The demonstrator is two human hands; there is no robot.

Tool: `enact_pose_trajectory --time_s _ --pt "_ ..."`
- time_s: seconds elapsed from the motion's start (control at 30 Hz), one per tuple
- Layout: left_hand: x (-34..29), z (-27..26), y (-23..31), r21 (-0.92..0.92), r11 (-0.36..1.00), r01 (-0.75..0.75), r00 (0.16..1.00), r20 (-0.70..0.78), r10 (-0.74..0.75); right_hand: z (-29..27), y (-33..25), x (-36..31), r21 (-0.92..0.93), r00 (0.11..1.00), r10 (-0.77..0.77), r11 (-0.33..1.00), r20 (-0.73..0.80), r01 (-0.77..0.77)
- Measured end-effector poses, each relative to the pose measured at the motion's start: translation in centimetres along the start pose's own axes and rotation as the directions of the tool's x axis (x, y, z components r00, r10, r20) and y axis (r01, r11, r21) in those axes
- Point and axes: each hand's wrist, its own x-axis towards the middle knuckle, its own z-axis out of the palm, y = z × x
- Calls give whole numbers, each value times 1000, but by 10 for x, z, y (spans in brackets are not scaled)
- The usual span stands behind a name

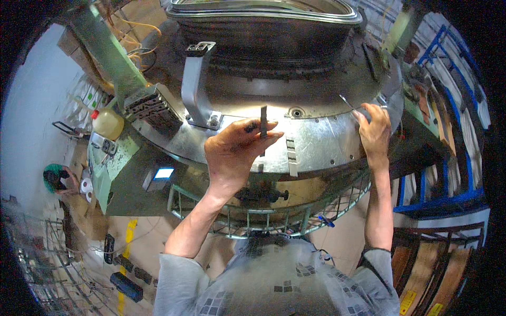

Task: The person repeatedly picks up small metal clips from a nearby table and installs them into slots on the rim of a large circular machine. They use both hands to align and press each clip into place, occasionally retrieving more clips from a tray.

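My left hand pinches a thin dark strip between thumb and fingers. The strip stands upright above the shiny metal ring of a large round machine, and dark smudges mark the fingers. To the right, my right hand is closed around a slim tool with a thin metal tip that points up and left over the ring. My fingers hide most of its handle. A row of short metal pieces lies on the ring between my hands.
A grey bracket rises from the ring, beside a slotted metal block. A green ledge at the left holds a yellowish jug. A metal guard rail curves before me. Far left is another person; blue racks stand right.
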Motion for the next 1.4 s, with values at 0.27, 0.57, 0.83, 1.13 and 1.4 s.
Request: enact_pose_trajectory --time_s 0.27,0.57,0.83,1.13,1.4 --pt "45 2 -21 129 959 -251 961 153 231 -21 -95 21 762 910 -290 646 296 -42" --pt "128 18 -47 -338 926 169 983 119 -136 69 -114 76 856 928 -209 487 307 -174" --pt "187 6 -75 -114 940 322 946 85 -314 109 -85 103 665 865 -159 708 477 -236" --pt "215 9 -84 -144 941 307 951 76 -299 138 -76 127 782 795 -207 432 571 -449" --pt "214 3 -90 -183 899 397 915 155 -372 150 -72 115 736 677 -297 186 674 -651"
